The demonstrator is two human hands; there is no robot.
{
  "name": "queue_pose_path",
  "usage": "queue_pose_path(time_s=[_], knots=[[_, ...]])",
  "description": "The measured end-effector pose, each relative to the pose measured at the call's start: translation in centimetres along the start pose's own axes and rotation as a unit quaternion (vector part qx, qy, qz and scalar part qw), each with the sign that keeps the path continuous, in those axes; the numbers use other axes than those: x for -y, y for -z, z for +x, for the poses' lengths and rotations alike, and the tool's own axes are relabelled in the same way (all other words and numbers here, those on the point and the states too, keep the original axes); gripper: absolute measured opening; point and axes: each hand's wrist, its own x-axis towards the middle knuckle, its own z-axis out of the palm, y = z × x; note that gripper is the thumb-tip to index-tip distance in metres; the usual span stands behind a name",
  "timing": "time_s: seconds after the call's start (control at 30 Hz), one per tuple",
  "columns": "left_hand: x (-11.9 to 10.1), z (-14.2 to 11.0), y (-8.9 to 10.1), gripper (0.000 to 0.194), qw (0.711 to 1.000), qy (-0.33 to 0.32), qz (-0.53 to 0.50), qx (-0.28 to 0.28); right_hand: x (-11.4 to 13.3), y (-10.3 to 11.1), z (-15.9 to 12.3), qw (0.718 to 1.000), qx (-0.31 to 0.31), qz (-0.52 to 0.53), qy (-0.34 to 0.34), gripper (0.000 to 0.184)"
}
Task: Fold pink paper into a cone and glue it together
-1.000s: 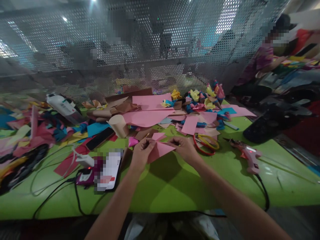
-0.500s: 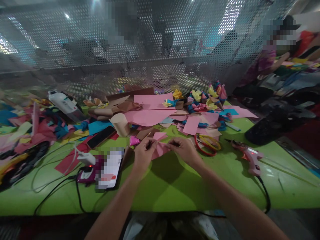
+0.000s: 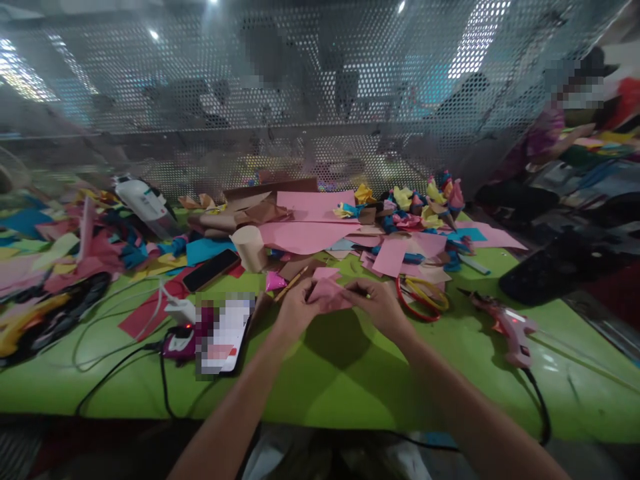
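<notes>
Between my two hands is a small folded piece of pink paper (image 3: 327, 293), held just above the green table (image 3: 350, 387). My left hand (image 3: 299, 307) is closed on its left side, thumb toward me. On the right side, the fingertips of my right hand (image 3: 373, 300) pinch the paper's edge. A pencil (image 3: 291, 284) and a shiny pink packet (image 3: 275, 281) lie beyond my left hand. Just right of my right hand lie scissors (image 3: 423, 297) with red and yellow handles.
A pink glue gun (image 3: 513, 330) with a lit red light lies at the right. At the left are a lit phone (image 3: 227, 337), a dark phone (image 3: 212, 271) and cables. Paper sheets (image 3: 315, 207), a cardboard tube (image 3: 249, 249) and paper flowers (image 3: 420, 203) fill the back. A person sits far right.
The pink paper has turned in my hands and now shows a flatter, more compact folded face. My left fingers have shifted their grip on it. The camera view has moved slightly.
</notes>
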Motion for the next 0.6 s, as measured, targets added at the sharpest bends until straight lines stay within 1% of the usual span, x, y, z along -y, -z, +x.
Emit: queue_pose_path(time_s=[0.07,0.13,0.23,0.37,0.43,0.5,0.6], knots=[[0.2,0.0,0.1,0.016,1.0,0.009,0.01,0.008,0.2,0.1,0.0,1.0,-0.002,0.015,-0.002,0.027],[0.3,-0.1,0.1,0.013,1.0,0.003,0.029,0.005,0.6,0.1,-0.1,1.0,0.004,0.017,0.011,0.024],[0.1,-0.3,0.0,0.018,0.999,-0.009,0.048,0.018,1.0,-0.1,-0.1,1.0,0.001,0.015,0.022,0.021],[-0.5,-0.4,-0.1,0.015,0.999,0.017,0.013,0.05,0.9,-0.2,0.0,0.999,-0.035,0.038,-0.008,0.026],[-0.7,-0.4,-0.1,0.015,0.998,0.023,0.01,0.054,0.9,-0.1,0.0,0.998,-0.042,0.037,-0.01,0.027],[-0.6,-0.4,-0.2,0.012,0.998,0.009,0.039,0.046,1.1,-0.2,-0.1,0.999,-0.038,0.014,0.008,0.024],[-0.3,-0.3,-0.3,0.014,0.994,-0.012,0.098,0.043,1.3,-0.4,-0.3,0.999,-0.039,-0.014,0.025,0.021]])
